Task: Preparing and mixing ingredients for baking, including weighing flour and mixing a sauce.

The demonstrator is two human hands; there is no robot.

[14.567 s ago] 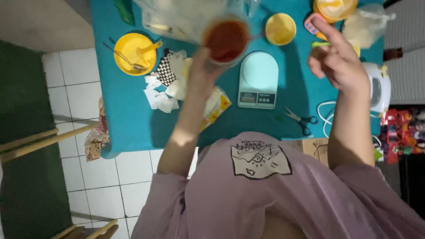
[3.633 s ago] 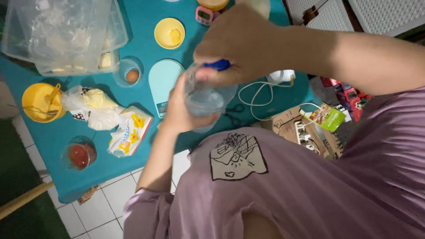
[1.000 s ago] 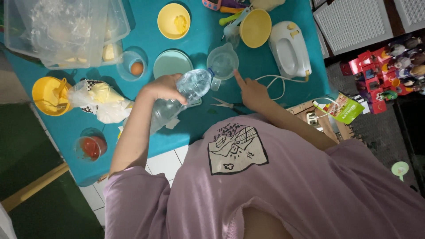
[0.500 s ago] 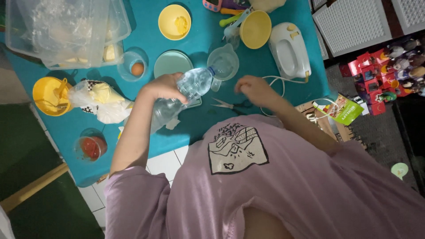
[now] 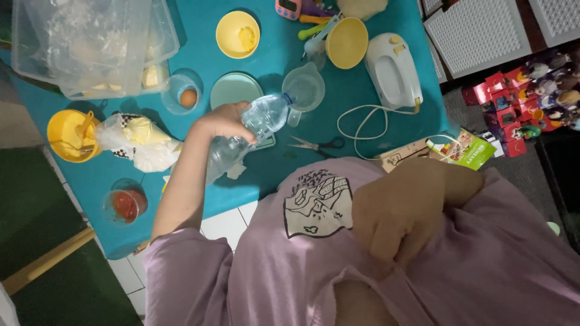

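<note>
Closest to the camera, the right hand is pressing against the pink shirt at the chest, fingers curled loosely inward; whether it is pinching the cloth or holding anything, I cannot tell. Further out, the left hand is wrapping firmly around the middle of a clear plastic bottle, which is tilting with its neck towards a clear measuring jug (the bottle's mouth is sitting just at the jug's rim). Under the bottle, a pale green scale is lying on the teal table, with scissors just beside. Beyond these, a white hand mixer, a yellow bowl and a cup holding an egg are standing well apart.
</note>
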